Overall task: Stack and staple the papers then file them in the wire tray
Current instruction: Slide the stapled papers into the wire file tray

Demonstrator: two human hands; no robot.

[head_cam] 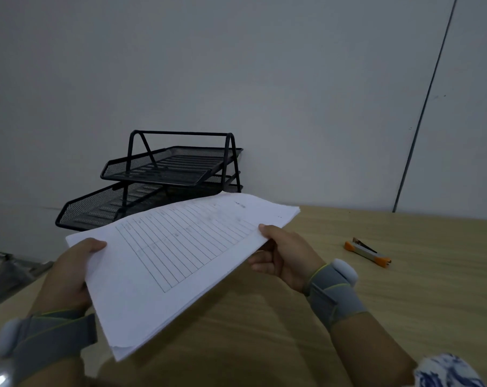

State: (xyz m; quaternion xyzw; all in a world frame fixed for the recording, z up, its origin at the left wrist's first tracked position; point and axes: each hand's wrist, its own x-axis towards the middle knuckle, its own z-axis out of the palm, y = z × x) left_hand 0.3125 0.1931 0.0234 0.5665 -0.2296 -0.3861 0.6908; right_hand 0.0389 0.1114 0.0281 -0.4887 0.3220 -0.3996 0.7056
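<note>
A stack of white papers [178,255] with a ruled table on the top sheet hangs in the air above the wooden table [348,317]. My left hand [69,272] grips its left edge, thumb on top. My right hand [284,255] grips the right edge, thumb on top as well. A small staple mark shows near the stack's far corner. Behind the papers, against the wall, stands a black two-tier wire tray [169,174]; both tiers look empty. An orange and white stapler [368,252] lies on the table to the right of my right hand.
A grey wall rises right behind the tray. A grey metal frame [10,275] sits beyond the table's left edge. Both wrists wear grey straps with white sensors.
</note>
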